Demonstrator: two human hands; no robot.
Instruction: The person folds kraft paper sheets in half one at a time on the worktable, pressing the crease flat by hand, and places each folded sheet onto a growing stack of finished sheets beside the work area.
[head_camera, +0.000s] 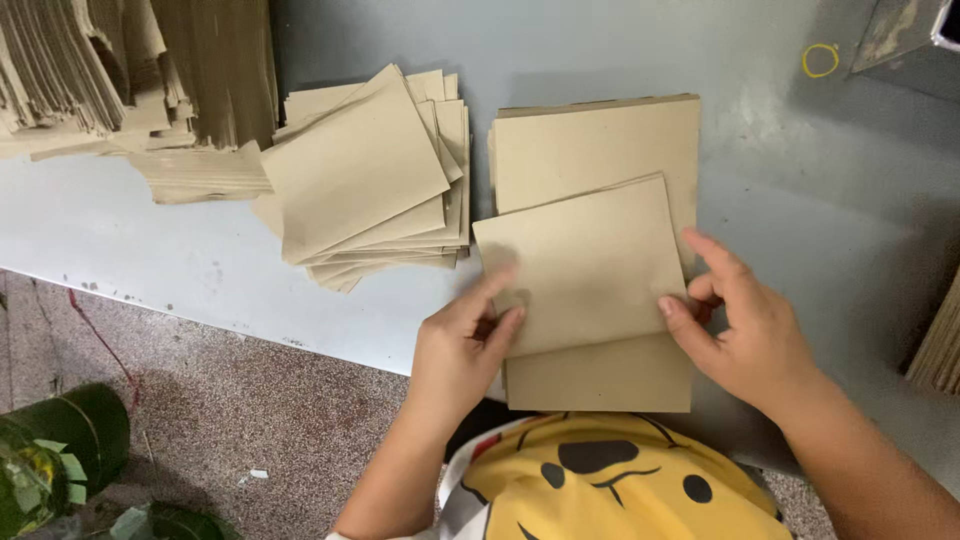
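Head view: left hand (462, 345) and right hand (745, 325) pinch 1 tan cardboard sheet (580, 265) by its edges, tilted over the neat stack (600, 145) at frame centre. A fanned pile (365, 180) lies left; sheets appear sorted, more bundles (100, 70) upper left.

loose sheet (585, 265) on the squared stack (600, 150), fanned pile (370, 180) to its left, both on the table (780, 200)

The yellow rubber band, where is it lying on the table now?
In the head view the yellow rubber band lies on the grey table near the top right corner, beyond the tall paper stack and far from both hands.
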